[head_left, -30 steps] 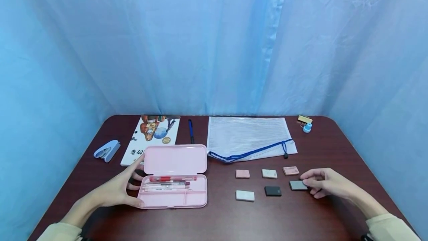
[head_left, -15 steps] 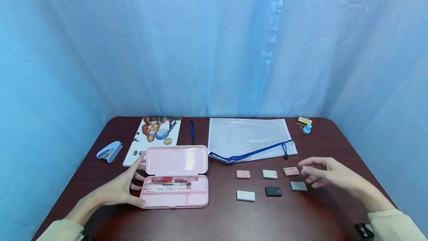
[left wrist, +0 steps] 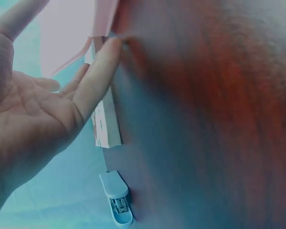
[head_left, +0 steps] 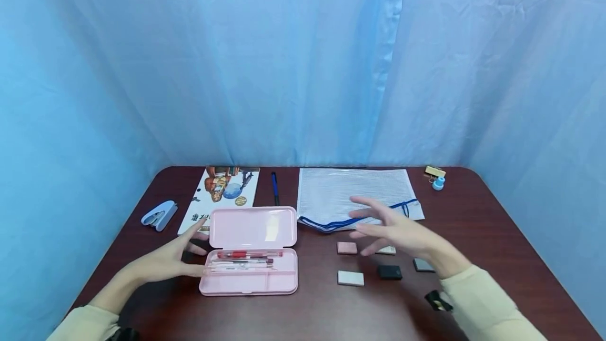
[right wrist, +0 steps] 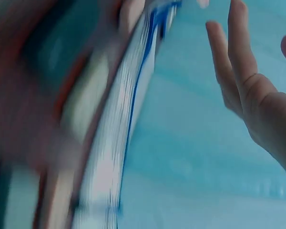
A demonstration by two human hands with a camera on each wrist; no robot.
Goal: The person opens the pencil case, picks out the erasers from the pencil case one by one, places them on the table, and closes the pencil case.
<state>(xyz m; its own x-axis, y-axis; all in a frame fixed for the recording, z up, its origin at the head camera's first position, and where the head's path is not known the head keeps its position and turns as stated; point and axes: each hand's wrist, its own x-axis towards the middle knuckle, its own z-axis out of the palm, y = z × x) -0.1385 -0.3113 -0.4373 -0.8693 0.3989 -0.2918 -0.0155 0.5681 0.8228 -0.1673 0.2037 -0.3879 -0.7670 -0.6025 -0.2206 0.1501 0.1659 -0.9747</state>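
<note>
A pink pencil case (head_left: 239,282) lies with its lid (head_left: 252,228) raised; a red pen (head_left: 251,254) and several other pens fill its long compartment. My left hand (head_left: 163,262) is at the case's left side, fingers spread, thumb over the left rim; contact is unclear. My right hand (head_left: 402,233) hovers with spread fingers over small flat blocks, holding nothing. These include a pink block (head_left: 347,248), a white block (head_left: 351,278), a black block (head_left: 390,272), a grey block (head_left: 423,265) and a pale block (head_left: 385,250) partly covered by the hand. Another pink block is hidden behind it.
Behind the blocks lies a white mesh zip pouch (head_left: 331,193) with blue trim. A blue pen (head_left: 275,188), a book (head_left: 222,193) and a light blue stapler (head_left: 160,215) are left of it. A yellow clip (head_left: 435,172) and a small blue item (head_left: 438,183) lie back right.
My right hand has left the grey block at the right and moved left and up, over the other blocks. My left hand stays beside the case, its thumb shifted slightly inward over the rim.
</note>
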